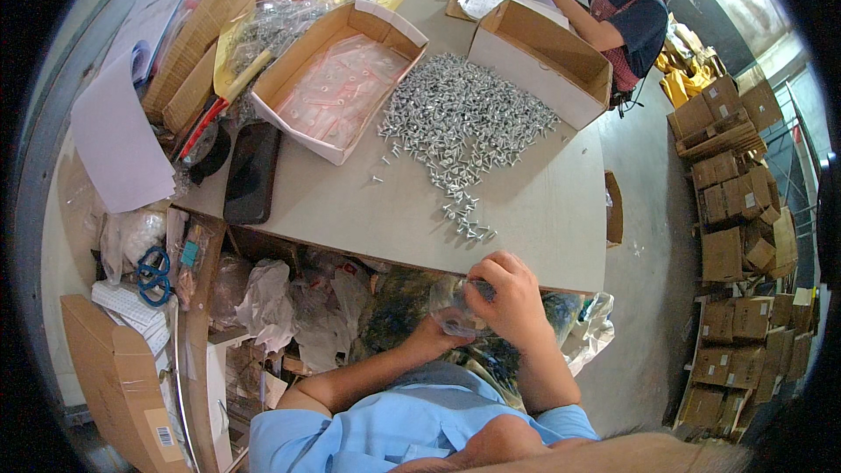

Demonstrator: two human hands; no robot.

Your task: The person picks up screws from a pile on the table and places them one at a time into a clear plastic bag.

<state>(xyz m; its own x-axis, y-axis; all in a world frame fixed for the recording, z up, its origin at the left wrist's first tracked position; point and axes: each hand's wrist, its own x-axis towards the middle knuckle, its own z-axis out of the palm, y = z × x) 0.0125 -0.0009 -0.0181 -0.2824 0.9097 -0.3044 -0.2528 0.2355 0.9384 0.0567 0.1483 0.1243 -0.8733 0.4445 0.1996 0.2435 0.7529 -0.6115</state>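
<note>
Just below the table's front edge, my left hand (438,337) grips a small clear plastic bag (448,302) from underneath. My right hand (515,296) is at the bag's mouth, its fingers curled and closed; what they hold, if anything, is hidden. Beyond both hands, a large pile of silver screws (464,118) spreads over the table (350,210), with a narrow tail of screws reaching toward me. An open cardboard box (337,153) left of the pile holds many flat clear bags with red strips. At the pile's back right, a second open box (539,74) lies tilted against the screws.
A black phone (252,173) lies at the table's left. Blue-handled scissors (153,276) are lower left, near papers and plastic bags. A co-worker (618,26) works at the far right side beside a clipboard (504,0). Stacked cartons (736,197) line the right.
</note>
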